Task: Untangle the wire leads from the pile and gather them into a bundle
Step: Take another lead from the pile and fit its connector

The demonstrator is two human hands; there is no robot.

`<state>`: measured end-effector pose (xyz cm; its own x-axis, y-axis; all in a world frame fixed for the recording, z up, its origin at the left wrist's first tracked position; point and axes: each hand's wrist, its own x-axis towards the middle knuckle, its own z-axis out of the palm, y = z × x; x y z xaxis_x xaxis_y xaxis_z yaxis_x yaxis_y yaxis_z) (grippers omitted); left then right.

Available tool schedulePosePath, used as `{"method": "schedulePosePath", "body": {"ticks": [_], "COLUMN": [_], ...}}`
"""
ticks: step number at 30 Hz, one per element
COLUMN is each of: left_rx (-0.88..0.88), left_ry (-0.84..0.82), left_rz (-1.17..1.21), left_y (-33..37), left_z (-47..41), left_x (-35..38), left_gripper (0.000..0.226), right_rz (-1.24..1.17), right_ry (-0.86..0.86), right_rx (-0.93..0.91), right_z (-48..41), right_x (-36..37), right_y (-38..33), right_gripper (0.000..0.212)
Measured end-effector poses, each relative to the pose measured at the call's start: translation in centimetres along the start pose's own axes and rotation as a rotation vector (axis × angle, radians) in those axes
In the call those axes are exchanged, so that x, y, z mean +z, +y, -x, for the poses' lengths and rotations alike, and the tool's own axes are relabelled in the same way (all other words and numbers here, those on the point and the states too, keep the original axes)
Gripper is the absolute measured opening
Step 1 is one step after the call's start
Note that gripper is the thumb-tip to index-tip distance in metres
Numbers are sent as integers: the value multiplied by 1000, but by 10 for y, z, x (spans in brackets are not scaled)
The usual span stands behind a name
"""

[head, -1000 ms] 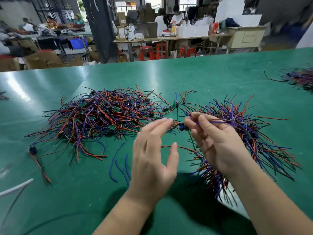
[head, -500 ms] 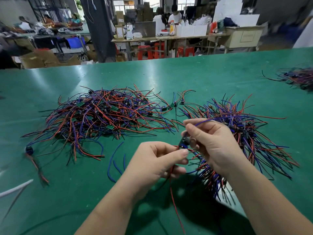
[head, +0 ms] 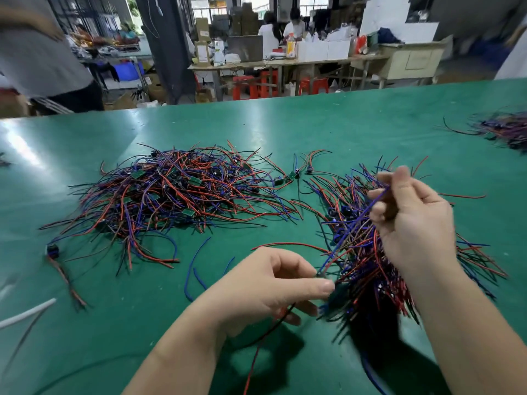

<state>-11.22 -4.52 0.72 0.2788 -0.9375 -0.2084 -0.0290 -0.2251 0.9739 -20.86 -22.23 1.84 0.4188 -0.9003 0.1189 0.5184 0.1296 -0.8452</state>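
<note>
A tangled pile of red, blue and black wire leads (head: 176, 192) with small green boards lies left of centre on the green table (head: 328, 129). To its right lies a gathered bundle of the same leads (head: 368, 269). My left hand (head: 265, 289) pinches the connector end of one lead between thumb and forefinger, with red and black wires trailing below it. My right hand (head: 410, 220) is raised above the bundle and pinches the blue wire of that lead (head: 353, 226), which runs taut between both hands.
Loose blue wires (head: 196, 269) lie in front of the pile. A single lead with a black connector (head: 54, 252) lies at the left, a white tube (head: 25, 312) at the left edge. Another wire heap (head: 507, 129) sits far right. A person stands beyond the table's far left edge.
My right hand has risen and moved right, drawing the blue wire out straight. My left hand keeps its pinch on the connector end and has shifted slightly toward the bundle.
</note>
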Motion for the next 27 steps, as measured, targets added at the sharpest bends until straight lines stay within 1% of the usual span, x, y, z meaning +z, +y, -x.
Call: {"method": "schedulePosePath", "body": {"ticks": [2, 3, 5, 7, 8, 10, 12, 13, 14, 16, 18, 21, 23, 25, 27], "left_rx": [16, 33, 84, 127, 133, 126, 132, 149, 166, 175, 162, 193, 241, 338, 461], "left_ry": [-10, -3, 39, 83, 106, 171, 232, 243, 250, 278, 321, 399, 503, 570, 563], "left_rz": [-70, -59, 65, 270, 372, 543, 674, 725, 767, 827, 857, 830, 746, 561, 309], "left_y": [-2, -3, -3, -2, 1, 3, 4, 3, 4, 4, 4, 1, -4, -8, -12], "left_z": [0, -1, -2, -5, -7, -10, -11, -11, -10, -9, -9, -15, -19, -21, -22], "left_x": [-5, -7, -11, -13, -14, -16, -19, -20, -21, -22, -20, -10, -1, 6, 10], "left_gripper": [20, 17, 9, 6, 6, 14, 29, 31, 31, 32, 30, 21, 23, 28, 23], "right_rz": [-96, -117, -145, -124, -82, 111, 338, 410, 436, 389, 332, 244, 149, 50, 0], "right_ry": [94, 133, 182, 137, 74, -114, -311, -402, -490, -642, -716, -663, -578, -522, -499], "right_rx": [20, 38, 109, 206, 240, 265, 223, 183, 153, 146, 136, 125, 188, 287, 374], "right_z": [-9, -13, -17, -15, -11, 0, 10, 15, 19, 28, 33, 37, 39, 39, 39], "right_x": [-4, -5, -4, 0, 1, 5, 9, 11, 14, 19, 22, 24, 27, 28, 30], "right_y": [-5, -5, -3, 3, 8, 17, 24, 27, 28, 30, 33, 37, 40, 43, 43], "right_gripper": [29, 32, 37, 30, 24, 16, 17, 20, 20, 24, 33, 31, 23, 25, 24]}}
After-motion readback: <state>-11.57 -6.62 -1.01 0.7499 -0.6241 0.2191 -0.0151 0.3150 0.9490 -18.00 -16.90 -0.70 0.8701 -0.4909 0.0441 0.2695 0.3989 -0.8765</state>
